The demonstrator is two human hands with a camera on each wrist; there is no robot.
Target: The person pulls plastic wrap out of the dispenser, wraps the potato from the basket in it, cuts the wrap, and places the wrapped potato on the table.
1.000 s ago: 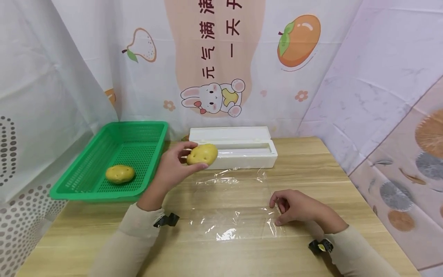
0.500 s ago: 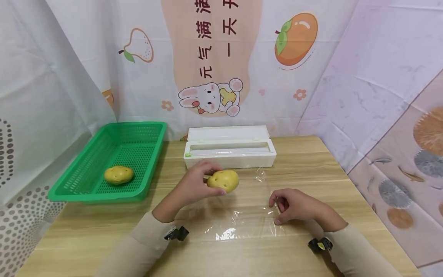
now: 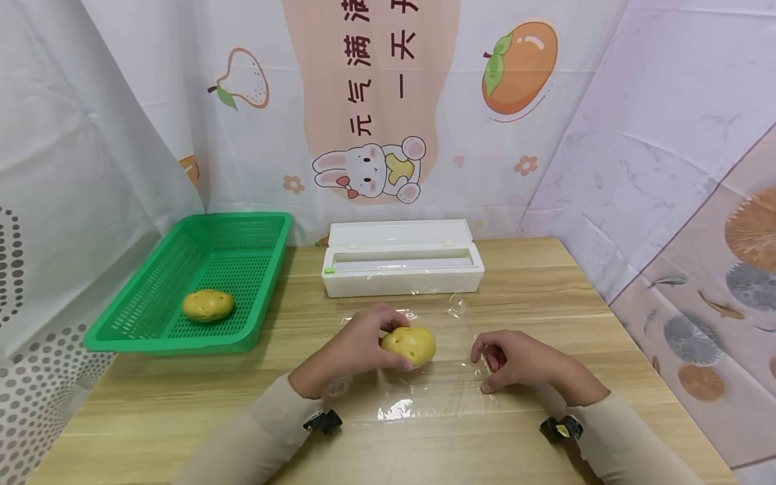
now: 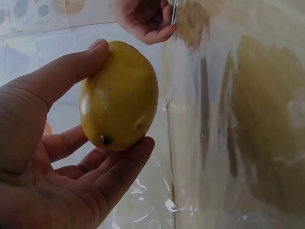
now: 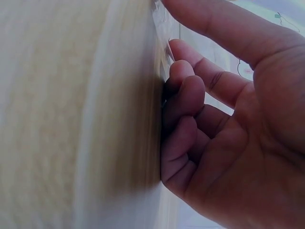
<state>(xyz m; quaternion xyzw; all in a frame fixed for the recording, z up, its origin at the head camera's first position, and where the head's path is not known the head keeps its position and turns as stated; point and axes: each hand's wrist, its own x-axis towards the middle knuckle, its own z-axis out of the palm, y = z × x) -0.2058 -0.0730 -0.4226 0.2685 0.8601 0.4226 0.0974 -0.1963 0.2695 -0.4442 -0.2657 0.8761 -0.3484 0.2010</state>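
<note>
My left hand (image 3: 366, 343) grips a yellow potato (image 3: 411, 346) between thumb and fingers, over a sheet of clear plastic wrap (image 3: 445, 397) laid flat on the table. In the left wrist view the potato (image 4: 121, 95) shows its dimples and a dark spot, with the thumb on one side and fingertips at the other. My right hand (image 3: 515, 360) rests on the table at the sheet's right edge, fingers curled. In the right wrist view the crinkled wrap (image 5: 164, 33) lies at the thumb and forefinger. A second potato (image 3: 208, 306) lies in a green basket (image 3: 257, 323).
A white plastic wrap dispenser (image 3: 403, 279) with its lid raised stands at the back of the wooden table (image 3: 521, 276), and a small green piece (image 3: 329, 270) sits at its left end. Printed curtains (image 3: 242, 168) hang behind and at both sides.
My left hand has carried the potato right and toward me, from in front of the dispenser to lower over the wrap. The right hand stays at the wrap's edge.
</note>
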